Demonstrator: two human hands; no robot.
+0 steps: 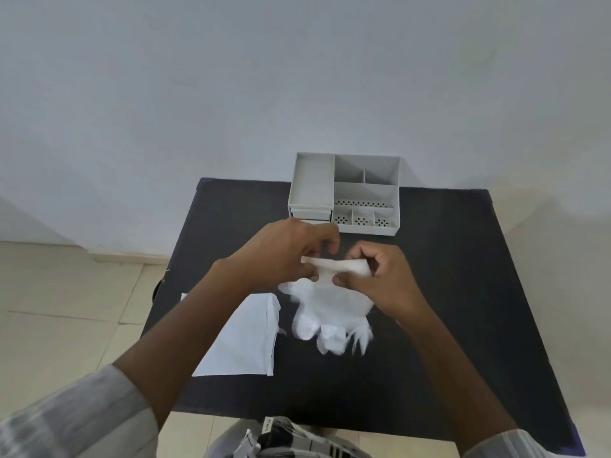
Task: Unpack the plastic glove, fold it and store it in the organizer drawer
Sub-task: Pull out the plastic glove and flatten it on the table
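1. The glove (330, 309) is thin, white, translucent plastic, held above the middle of the black worktop (463, 292), its cuff end up at the hands and its fingers hanging toward the person.
2. Its lower part is blurred; the finger ends look rounded and crumpled, with some thin streaks at the right edge.
3. The cuff is stretched into a narrow white band between the two hands.
4. The left hand (291, 256) is closed on the left end of the cuff, thumb and fingers pinched together.
5. The right hand (380, 276) is closed on the right end, thumb below and fingers curled over the top.
6. A flat white wrapper (244, 338) lies on the worktop just left of the glove, partly under the left forearm.
7. A grey organizer (345, 193) stands at the far edge of the worktop, beyond the hands, with open compartments on top and small drawers at its front left.
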